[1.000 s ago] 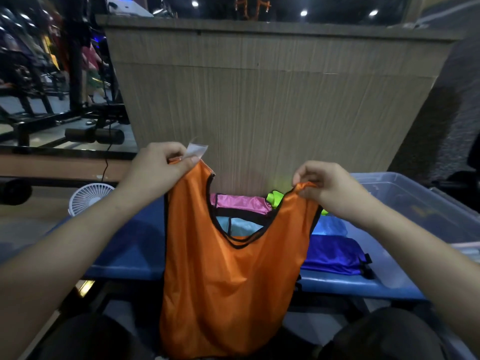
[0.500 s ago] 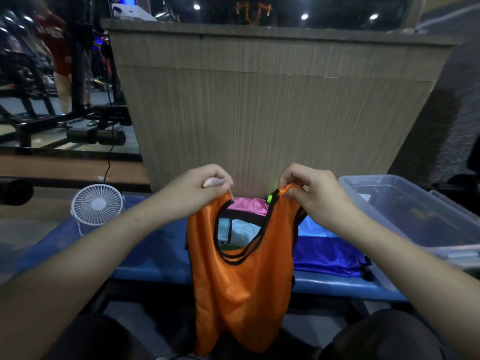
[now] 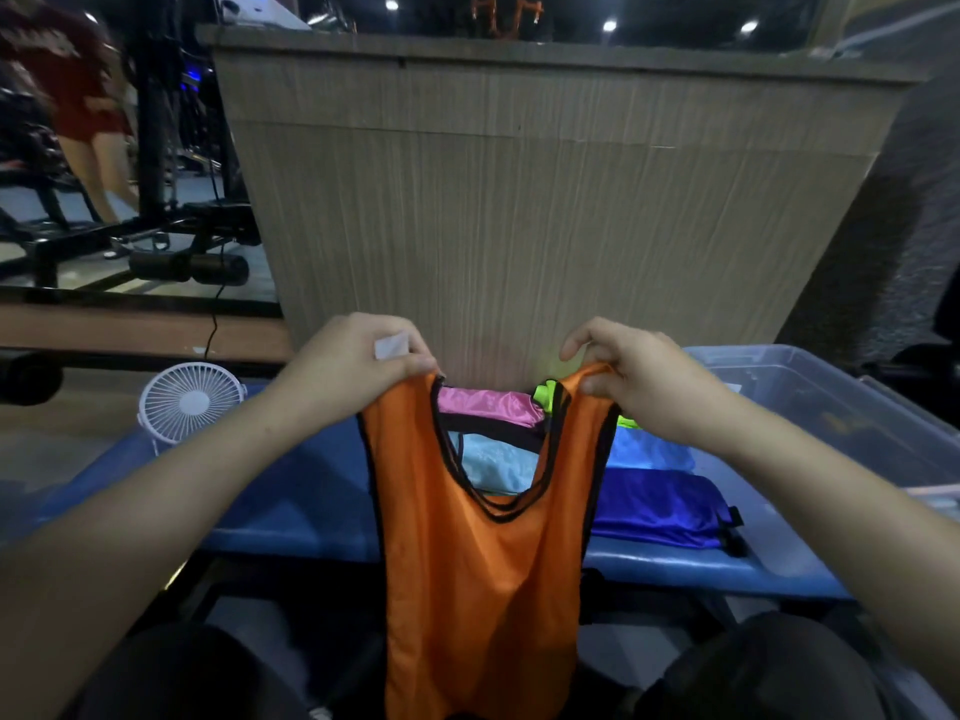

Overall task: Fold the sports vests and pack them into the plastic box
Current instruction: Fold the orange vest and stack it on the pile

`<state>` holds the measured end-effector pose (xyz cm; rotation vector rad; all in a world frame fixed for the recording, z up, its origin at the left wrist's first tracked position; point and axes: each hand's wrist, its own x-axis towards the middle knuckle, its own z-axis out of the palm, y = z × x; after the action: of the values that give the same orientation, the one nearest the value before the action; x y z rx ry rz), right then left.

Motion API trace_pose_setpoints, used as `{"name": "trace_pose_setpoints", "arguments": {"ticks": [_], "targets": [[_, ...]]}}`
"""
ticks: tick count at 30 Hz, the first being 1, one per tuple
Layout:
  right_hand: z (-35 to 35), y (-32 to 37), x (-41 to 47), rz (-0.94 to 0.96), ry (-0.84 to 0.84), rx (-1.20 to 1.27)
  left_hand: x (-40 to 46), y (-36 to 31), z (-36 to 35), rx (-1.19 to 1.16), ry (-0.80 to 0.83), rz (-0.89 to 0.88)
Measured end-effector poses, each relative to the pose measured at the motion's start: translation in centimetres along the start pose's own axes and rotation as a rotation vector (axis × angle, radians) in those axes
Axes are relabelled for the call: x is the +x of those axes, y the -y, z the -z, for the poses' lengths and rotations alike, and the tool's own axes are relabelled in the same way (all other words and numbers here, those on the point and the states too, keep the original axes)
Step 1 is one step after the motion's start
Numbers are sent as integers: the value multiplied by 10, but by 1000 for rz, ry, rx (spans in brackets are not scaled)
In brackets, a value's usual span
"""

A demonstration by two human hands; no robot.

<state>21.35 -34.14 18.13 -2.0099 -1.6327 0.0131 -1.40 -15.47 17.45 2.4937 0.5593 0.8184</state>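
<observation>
An orange sports vest (image 3: 483,579) with black trim hangs upright in front of me. My left hand (image 3: 358,361) pinches its left shoulder strap, with the white label sticking up between the fingers. My right hand (image 3: 631,376) grips the right strap. Behind the vest, on the blue bench (image 3: 291,491), lie other vests: pink (image 3: 485,405), light blue (image 3: 493,462), dark blue (image 3: 654,506) and a neon green one (image 3: 543,394) mostly hidden. The clear plastic box (image 3: 826,407) stands at the right end of the bench.
A small white fan (image 3: 189,400) stands on the bench's left end. A tall wood-grain counter panel (image 3: 545,200) rises right behind the bench. Gym equipment and a person in red are at the far left. My dark-clothed knees fill the bottom corners.
My hands first came close together, narrowing the vest, then drew apart again, so the vest hangs wider than half a second ago. Both hands are lower than one second ago.
</observation>
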Motion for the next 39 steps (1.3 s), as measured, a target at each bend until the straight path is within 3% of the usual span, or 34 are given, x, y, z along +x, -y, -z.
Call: {"name": "trace_pose_setpoints", "arguments": {"ticks": [5,11,14,20,25,32,39], "targets": [[19,-15,0,-83,64,-103,-3,16,19,135,-83,70],[34,-44,-5,-256,-146,-76,-9,35,48,166,-124,147],[34,-52,-6,-316,-166,-76,-8,37,52,197,-137,198],[28,-41,-7,-255,-157,-245,-10,31,58,229,103,261],[30,-40,-10,-256,-158,-307,-12,29,63,172,148,273],[20,-22,-5,-227,-115,-109,-11,18,39,115,-27,282],[18,-1,-9,-455,72,392,-6,0,20,-252,54,438]]}}
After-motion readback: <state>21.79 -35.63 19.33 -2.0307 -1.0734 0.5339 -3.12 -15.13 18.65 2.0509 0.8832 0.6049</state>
